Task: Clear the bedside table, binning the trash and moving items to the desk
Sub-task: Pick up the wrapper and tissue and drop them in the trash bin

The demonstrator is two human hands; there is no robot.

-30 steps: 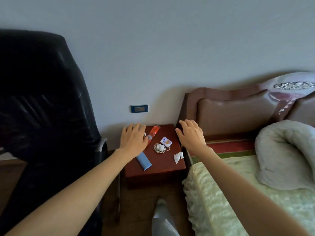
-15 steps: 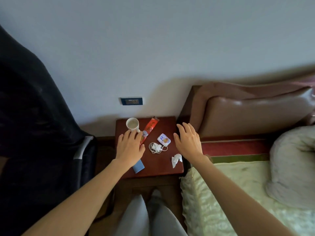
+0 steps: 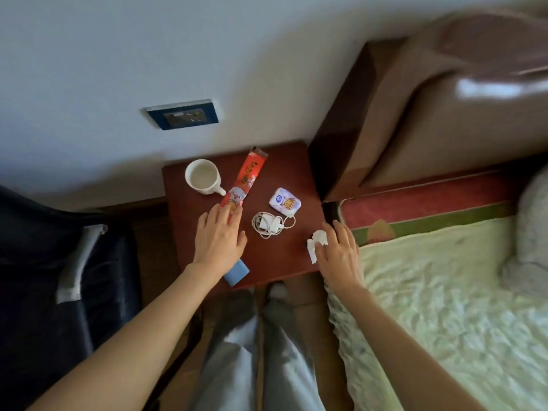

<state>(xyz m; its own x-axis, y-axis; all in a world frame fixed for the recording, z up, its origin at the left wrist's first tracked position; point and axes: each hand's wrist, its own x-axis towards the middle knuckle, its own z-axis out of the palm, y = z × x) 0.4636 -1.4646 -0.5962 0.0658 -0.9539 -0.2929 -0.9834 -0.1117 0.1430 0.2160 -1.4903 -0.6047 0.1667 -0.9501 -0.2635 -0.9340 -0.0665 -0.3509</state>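
Note:
The small red-brown bedside table [image 3: 281, 179] carries a white mug [image 3: 202, 176], a long red snack wrapper [image 3: 247, 176], a small white tissue pack [image 3: 284, 202], a white charger with coiled cable [image 3: 270, 223], a blue flat case [image 3: 237, 272] and a crumpled white tissue [image 3: 316, 243]. My left hand [image 3: 219, 241] lies flat with spread fingers, its fingertips on the wrapper's near end and its wrist over the blue case. My right hand [image 3: 338, 253] rests at the table's right edge, fingers touching the crumpled tissue without closing on it.
A black chair [image 3: 59, 262] with a grey armrest stands close on the left. The bed [image 3: 444, 292] with a brown headboard [image 3: 430, 114] is tight against the table's right side. A wall socket [image 3: 184, 114] sits above. My legs are below the table's front edge.
The view tilted down and closer to the table. My left hand slid right from the mug onto the wrapper's end. My right hand dropped back onto the crumpled tissue.

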